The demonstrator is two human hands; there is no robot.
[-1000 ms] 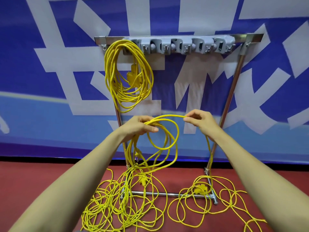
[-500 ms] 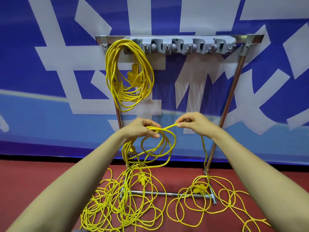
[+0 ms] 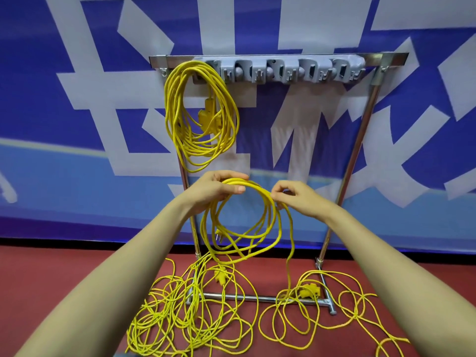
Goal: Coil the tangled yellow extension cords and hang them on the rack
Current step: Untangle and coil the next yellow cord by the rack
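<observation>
My left hand [image 3: 213, 189] grips the top of a partly wound yellow cord coil [image 3: 242, 222] that hangs in several loops below it. My right hand [image 3: 296, 198] pinches the same cord just right of the coil, and a strand drops from it to the floor. A finished yellow coil [image 3: 201, 117] hangs from the leftmost hook of the metal rack [image 3: 283, 69]. Tangled yellow cords [image 3: 185, 313] lie on the red floor at the rack's foot, with more loose loops [image 3: 329, 318] to the right.
The rack's grey hook strip has several free holders [image 3: 309, 72] right of the hung coil. Its two metal legs [image 3: 355, 155] and base bar [image 3: 257, 297] stand against a blue and white banner wall [image 3: 77, 124]. Cords cover the floor around the base.
My right hand has moved left toward my left hand, bringing another loop of cord onto the coil. The coil in my left hand has grown rounder and fuller.
</observation>
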